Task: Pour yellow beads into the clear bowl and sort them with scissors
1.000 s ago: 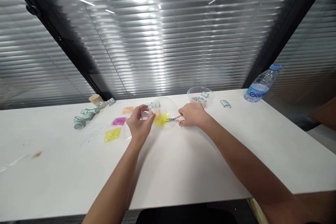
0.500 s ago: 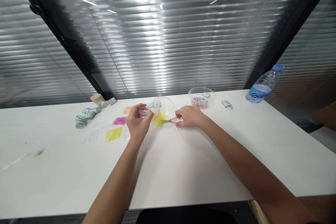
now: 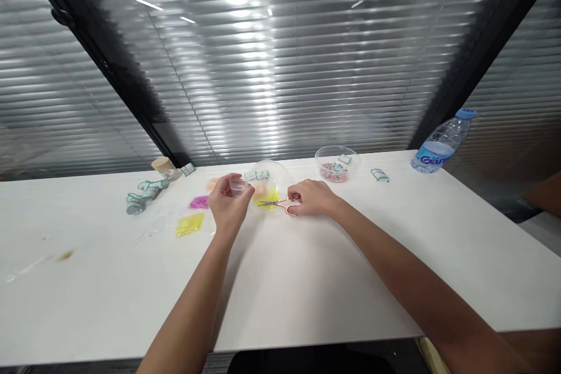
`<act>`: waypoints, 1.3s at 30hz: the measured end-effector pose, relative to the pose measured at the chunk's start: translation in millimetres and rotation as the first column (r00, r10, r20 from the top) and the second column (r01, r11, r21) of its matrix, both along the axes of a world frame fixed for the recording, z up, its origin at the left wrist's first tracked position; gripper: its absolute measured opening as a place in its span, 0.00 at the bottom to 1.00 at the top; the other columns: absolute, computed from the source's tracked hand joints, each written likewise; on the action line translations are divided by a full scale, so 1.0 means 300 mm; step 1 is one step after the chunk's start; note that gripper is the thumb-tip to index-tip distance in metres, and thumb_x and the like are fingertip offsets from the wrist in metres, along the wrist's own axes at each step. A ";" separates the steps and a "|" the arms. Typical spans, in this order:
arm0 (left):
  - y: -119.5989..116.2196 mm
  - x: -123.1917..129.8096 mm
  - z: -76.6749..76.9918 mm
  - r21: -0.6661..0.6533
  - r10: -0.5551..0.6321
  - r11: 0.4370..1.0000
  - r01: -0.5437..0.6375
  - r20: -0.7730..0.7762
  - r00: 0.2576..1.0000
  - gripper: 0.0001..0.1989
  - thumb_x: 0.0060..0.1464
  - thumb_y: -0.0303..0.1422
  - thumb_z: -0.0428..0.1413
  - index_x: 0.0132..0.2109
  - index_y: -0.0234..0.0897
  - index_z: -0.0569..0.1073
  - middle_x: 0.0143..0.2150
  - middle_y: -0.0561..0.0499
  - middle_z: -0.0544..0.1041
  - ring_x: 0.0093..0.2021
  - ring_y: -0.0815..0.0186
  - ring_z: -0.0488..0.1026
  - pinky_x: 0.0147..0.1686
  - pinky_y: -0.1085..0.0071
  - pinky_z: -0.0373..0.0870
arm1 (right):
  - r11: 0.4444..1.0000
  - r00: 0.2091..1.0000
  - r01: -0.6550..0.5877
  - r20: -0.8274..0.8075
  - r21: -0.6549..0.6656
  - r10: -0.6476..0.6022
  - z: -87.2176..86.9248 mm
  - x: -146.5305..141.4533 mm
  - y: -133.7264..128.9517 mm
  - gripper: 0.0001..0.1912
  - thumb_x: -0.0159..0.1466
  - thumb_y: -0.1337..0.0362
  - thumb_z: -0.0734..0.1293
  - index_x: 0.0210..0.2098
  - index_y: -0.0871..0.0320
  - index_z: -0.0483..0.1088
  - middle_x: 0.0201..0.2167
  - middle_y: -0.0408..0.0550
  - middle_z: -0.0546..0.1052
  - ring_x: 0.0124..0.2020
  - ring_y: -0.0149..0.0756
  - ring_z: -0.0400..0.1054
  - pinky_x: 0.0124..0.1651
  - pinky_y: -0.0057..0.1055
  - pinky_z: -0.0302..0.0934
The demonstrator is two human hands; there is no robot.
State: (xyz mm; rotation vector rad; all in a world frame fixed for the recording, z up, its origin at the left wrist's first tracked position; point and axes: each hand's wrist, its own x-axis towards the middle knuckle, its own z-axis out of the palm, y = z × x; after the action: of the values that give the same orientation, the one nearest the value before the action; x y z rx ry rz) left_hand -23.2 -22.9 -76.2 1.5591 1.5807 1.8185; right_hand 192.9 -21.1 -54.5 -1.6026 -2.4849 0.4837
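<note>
My left hand point(image 3: 228, 205) is closed around a small clear plastic cup point(image 3: 239, 187), held above the table. In my right hand point(image 3: 313, 198) are scissors point(image 3: 283, 204) with rose-gold handles, their slim blades pointing left over a clear round dish point(image 3: 284, 178). Yellow material point(image 3: 268, 197) lies in the dish under the blades, with something peach-coloured and some small printed packets point(image 3: 256, 175) beside it. To the left of my left hand rest a magenta bag point(image 3: 199, 203) and a yellow bag point(image 3: 190, 224).
A clear bowl of multicoloured beads point(image 3: 334, 172) stands at the back. A printed packet point(image 3: 379, 175) and a water bottle point(image 3: 436, 146) are to its right. Rolled packets point(image 3: 146, 196) and a beige-topped container point(image 3: 163, 165) sit at left, before the blinds point(image 3: 280, 70).
My right hand has shifted slightly left with the scissors, and their blades now reach further over the yellow material and look spread apart. My left hand with the cup has barely moved.
</note>
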 end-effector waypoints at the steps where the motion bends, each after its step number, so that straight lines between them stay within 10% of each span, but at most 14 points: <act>1: 0.003 -0.002 -0.002 -0.005 -0.001 1.000 0.001 0.003 1.000 0.16 0.39 0.31 0.61 0.41 0.36 0.75 0.34 0.52 0.76 0.31 0.68 0.73 0.31 0.74 0.68 | 1.000 1.000 0.002 -0.006 0.000 -0.002 0.000 0.000 0.000 0.17 0.54 0.47 0.67 0.34 0.53 0.69 0.34 0.41 0.76 0.33 0.32 0.67 0.32 0.29 0.49; 18: 0.023 -0.009 0.008 -0.321 -0.030 0.941 0.108 0.239 0.970 0.20 0.37 0.34 0.62 0.42 0.34 0.74 0.26 0.54 0.71 0.26 0.68 0.69 0.25 0.74 0.64 | 0.987 0.992 0.104 -0.081 0.119 -0.095 0.095 0.066 -0.010 0.13 0.53 0.51 0.67 0.31 0.53 0.70 0.32 0.38 0.75 0.31 0.31 0.64 0.32 0.30 0.49; 30: -0.009 -0.017 0.015 -0.233 -0.211 0.963 0.132 -0.356 0.910 0.25 0.46 0.41 0.61 0.53 0.43 0.74 0.48 0.48 0.71 0.46 0.60 0.69 0.49 0.61 0.68 | 0.977 0.987 0.148 -0.091 0.156 -0.135 0.183 0.156 -0.036 0.12 0.52 0.51 0.68 0.29 0.52 0.70 0.27 0.37 0.74 0.27 0.31 0.63 0.28 0.30 0.50; 39: -0.020 -0.022 0.018 -0.181 -0.337 0.941 0.285 -0.442 0.831 0.24 0.51 0.40 0.60 0.56 0.45 0.73 0.47 0.49 0.70 0.51 0.58 0.67 0.55 0.57 0.63 | 0.978 0.992 0.086 -0.102 0.193 -0.067 0.251 0.144 -0.104 0.11 0.52 0.52 0.68 0.29 0.52 0.71 0.28 0.35 0.74 0.26 0.28 0.63 0.28 0.29 0.51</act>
State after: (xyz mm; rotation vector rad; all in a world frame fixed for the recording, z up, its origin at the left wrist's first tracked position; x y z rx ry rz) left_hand -29.8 -28.9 -70.9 2.1705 1.4541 1.2181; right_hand 236.2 -52.4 20.6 -1.5530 -2.3108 0.2866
